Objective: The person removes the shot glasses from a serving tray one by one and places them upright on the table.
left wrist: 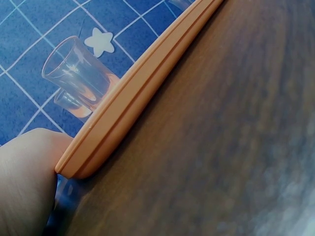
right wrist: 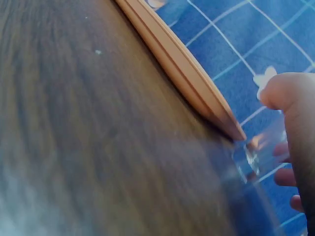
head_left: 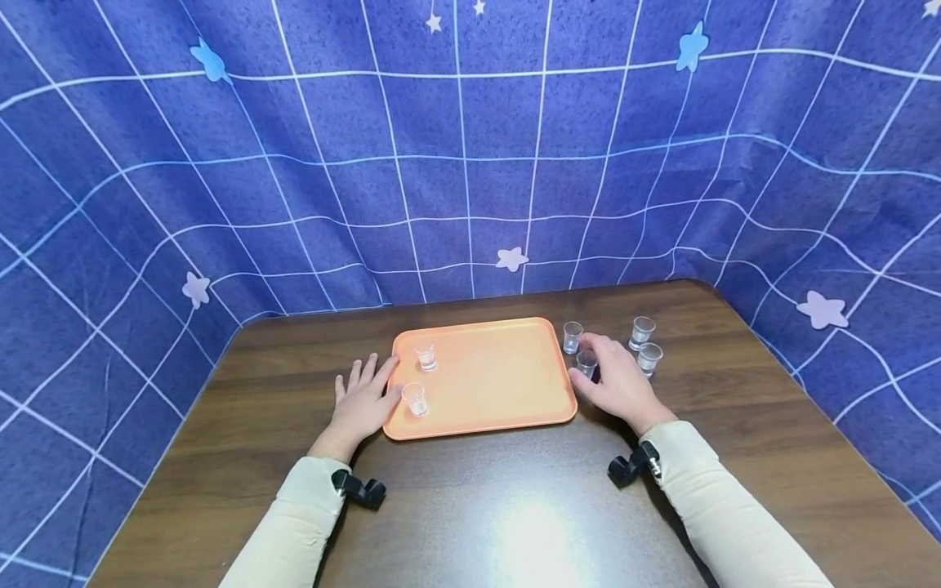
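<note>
The left hand (head_left: 363, 407) spreads its fingers wide on the tray (head_left: 485, 384) rim, two glasses (head_left: 416, 402) just beside them. The right hand's (head_left: 619, 382) fingers surround another glass (head_left: 586, 365); whether they grip it, I cannot tell. Three more glasses (head_left: 573, 338) stand near them on the counter (head_left: 456, 506).

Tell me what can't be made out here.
Right wrist view: whether the right hand touches the glass; blurred.
Left wrist view: part of the farther glass, behind the nearer glass; the rest of the left hand, cut by the left edge.
Head view: the rest of the right sleeve, cut by the bottom edge.
</note>
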The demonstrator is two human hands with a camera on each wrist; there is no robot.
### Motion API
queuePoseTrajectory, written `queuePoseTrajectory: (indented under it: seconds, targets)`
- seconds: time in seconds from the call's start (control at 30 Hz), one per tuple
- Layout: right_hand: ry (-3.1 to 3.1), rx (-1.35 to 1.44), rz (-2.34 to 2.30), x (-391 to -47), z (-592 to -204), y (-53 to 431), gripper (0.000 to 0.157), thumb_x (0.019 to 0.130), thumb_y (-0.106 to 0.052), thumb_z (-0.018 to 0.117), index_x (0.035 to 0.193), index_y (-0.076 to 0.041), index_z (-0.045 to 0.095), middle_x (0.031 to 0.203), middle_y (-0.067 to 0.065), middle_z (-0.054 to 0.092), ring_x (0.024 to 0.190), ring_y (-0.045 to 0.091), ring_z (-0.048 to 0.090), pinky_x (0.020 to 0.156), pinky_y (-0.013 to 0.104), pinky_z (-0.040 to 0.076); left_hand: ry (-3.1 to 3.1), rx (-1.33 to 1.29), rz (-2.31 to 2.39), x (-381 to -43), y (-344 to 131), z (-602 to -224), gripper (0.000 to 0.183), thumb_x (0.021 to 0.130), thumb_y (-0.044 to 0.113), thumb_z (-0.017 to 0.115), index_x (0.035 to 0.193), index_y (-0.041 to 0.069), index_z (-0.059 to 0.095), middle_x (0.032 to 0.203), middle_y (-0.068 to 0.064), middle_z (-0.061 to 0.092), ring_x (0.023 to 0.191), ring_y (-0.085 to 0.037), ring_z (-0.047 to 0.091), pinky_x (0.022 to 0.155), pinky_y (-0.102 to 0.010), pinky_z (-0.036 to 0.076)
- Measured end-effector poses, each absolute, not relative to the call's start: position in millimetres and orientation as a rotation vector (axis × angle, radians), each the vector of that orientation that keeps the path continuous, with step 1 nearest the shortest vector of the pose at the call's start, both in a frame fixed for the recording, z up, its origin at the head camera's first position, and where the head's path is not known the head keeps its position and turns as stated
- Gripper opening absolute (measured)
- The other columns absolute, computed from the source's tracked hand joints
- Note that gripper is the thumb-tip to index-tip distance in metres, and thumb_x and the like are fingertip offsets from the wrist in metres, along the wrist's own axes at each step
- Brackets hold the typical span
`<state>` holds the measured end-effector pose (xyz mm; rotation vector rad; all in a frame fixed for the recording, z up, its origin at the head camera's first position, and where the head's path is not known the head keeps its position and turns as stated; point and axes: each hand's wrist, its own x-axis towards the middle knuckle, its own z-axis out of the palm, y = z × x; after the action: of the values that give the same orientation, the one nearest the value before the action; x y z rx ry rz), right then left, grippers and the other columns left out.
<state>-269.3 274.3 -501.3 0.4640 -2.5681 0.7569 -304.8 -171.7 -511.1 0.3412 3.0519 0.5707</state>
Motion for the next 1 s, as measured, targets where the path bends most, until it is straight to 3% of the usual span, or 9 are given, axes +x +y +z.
queuePoseTrajectory:
  seconds: [0.17,0.43,0.67,1.0]
  targets:
    - [-2.456,0.511,0.696,-274,-493,259,0.047,0.086,-0.03,0.072,0.121,-0.001,0.061,0.107,0.015,0.067,0.098,0.034,0.059,0.094,0.05,0.043,3.054,0.347,0.57,-307,-173,-513,0.061,0.104,0.046,0.042,0.16,0.024,0.031,0.166,-0.022,0.017,0.152,-0.049,0.005,0.114,-0.071,-0.005]
    - [-2.44,0.564,0.682,-281,-487,227,0.042,0.088,-0.032,0.071,0.118,-0.004,0.065,0.106,0.011,0.069,0.099,0.032,0.062,0.099,0.05,0.041,3.054,0.35,0.583,-307,-174,-514,0.061,0.104,0.046,0.043,0.16,0.023,0.031,0.166,-0.023,0.018,0.152,-0.049,0.005,0.114,-0.072,-0.006]
    - [-2.456,0.542,0.52,-279,-482,207,0.032,0.09,-0.035,0.065,0.11,-0.01,0.066,0.106,0.008,0.069,0.103,0.031,0.063,0.111,0.061,0.031,3.051,0.35,0.587,-307,-172,-513,0.062,0.104,0.046,0.043,0.16,0.023,0.031,0.166,-0.023,0.018,0.152,-0.049,0.004,0.114,-0.071,-0.006]
    - [-2.474,0.555,0.589,-284,-486,190,0.032,0.09,-0.032,0.066,0.111,-0.007,0.067,0.103,0.008,0.071,0.098,0.03,0.064,0.1,0.052,0.04,3.051,0.347,0.578,-308,-174,-515,0.062,0.104,0.046,0.042,0.16,0.024,0.03,0.166,-0.022,0.017,0.152,-0.049,0.004,0.114,-0.071,-0.006]
